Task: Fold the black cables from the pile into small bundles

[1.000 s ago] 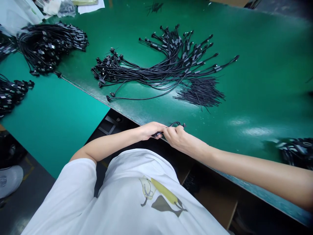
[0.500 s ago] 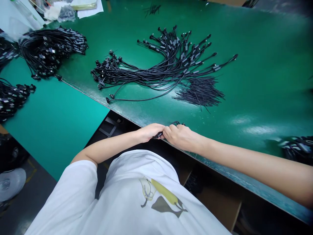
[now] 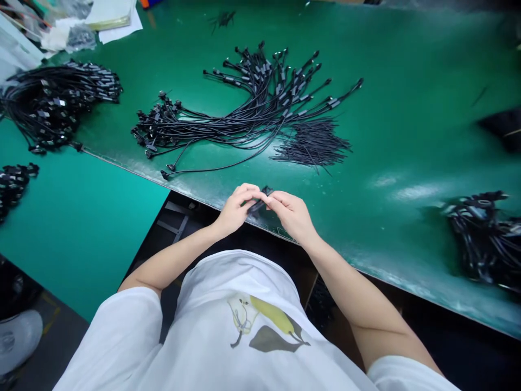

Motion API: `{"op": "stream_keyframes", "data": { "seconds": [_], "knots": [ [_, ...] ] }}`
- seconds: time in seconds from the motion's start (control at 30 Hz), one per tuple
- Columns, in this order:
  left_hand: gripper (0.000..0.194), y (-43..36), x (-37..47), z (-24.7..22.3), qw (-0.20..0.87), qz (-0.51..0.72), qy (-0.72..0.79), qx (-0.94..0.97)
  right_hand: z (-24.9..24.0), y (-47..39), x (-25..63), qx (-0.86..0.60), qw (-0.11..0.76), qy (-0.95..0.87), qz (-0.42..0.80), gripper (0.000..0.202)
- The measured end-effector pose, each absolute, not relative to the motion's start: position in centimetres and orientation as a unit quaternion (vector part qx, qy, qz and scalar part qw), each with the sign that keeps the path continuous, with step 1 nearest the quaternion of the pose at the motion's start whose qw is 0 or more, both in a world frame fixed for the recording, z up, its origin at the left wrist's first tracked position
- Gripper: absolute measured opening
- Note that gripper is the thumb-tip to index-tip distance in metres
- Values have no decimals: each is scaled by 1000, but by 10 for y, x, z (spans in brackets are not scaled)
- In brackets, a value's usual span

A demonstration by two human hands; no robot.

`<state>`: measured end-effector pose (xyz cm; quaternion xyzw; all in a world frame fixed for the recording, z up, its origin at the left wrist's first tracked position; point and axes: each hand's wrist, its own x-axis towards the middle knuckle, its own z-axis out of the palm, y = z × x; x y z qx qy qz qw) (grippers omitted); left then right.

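Both hands meet over the near edge of the green table [image 3: 391, 136]. My left hand [image 3: 236, 209] has its fingers curled round a small bundle of black cable [image 3: 256, 206]. My right hand [image 3: 291, 212] pinches at the upper end of the same bundle, its fingertips touching those of my left hand. Fingers partly hide the bundle. Beyond the hands lies a spread bunch of black cables [image 3: 220, 127] with connectors at both ends. A heap of thin black ties [image 3: 311, 142] rests beside its near right side.
Coiled black cables [image 3: 61, 100] are piled at the left, with more connectors [image 3: 16, 182] below them. Another cable pile [image 3: 484, 233] lies at the right, near a dark object [image 3: 504, 127]. Papers and plastic bags [image 3: 81, 35] sit at the back left.
Both hands have lifted slightly with the bundle, and the right forearm has swung in closer to the body. The view has shifted right, showing more of the right-hand cable pile.
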<state>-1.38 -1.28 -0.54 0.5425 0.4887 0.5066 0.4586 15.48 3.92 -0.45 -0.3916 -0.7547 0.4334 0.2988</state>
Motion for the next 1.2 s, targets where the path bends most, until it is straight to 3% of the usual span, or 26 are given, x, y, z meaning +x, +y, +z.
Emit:
{"op": "stream_keyframes", "data": {
  "seconds": [0.1, 0.2, 0.33, 0.47, 0.63, 0.7, 0.8, 0.87, 0.97, 1.03, 1.2],
  "knots": [
    [30, -27, -16, -8, 392, 419, 466, 673, -3, 46, 163, -421, 330, -749, 390, 42],
    [26, -28, -11, -17, 472, 391, 458, 644, 2, 39, 165, -399, 368, -768, 338, 36],
    [33, -12, -10, -16, 643, 431, 453, 443, 3, 16, 158, -256, 282, -863, 333, 33],
    [40, -5, -19, 1, 634, 474, 440, 424, -2, 20, 161, -262, 229, -852, 390, 36],
    [80, -15, -17, -5, 618, 420, 495, 443, 3, 39, 171, -341, 261, -820, 378, 41],
    [65, -19, -13, -10, 659, 393, 471, 436, 7, 38, 170, -345, 269, -817, 375, 45],
    [34, -22, -9, -9, 635, 355, 460, 509, 7, 33, 166, -333, 278, -788, 438, 48],
    [29, -22, -8, -5, 553, 344, 499, 572, 3, 30, 165, -345, 291, -723, 524, 49],
    [40, -24, -9, 1, 475, 332, 540, 610, -7, 30, 165, -358, 271, -559, 697, 49],
    [49, -27, -9, 3, 510, 328, 525, 597, -11, 30, 167, -339, 232, -490, 769, 50],
    [65, -30, -3, 3, 630, 362, 425, 540, -13, 28, 167, -311, 248, -524, 753, 41]
  ]
}}
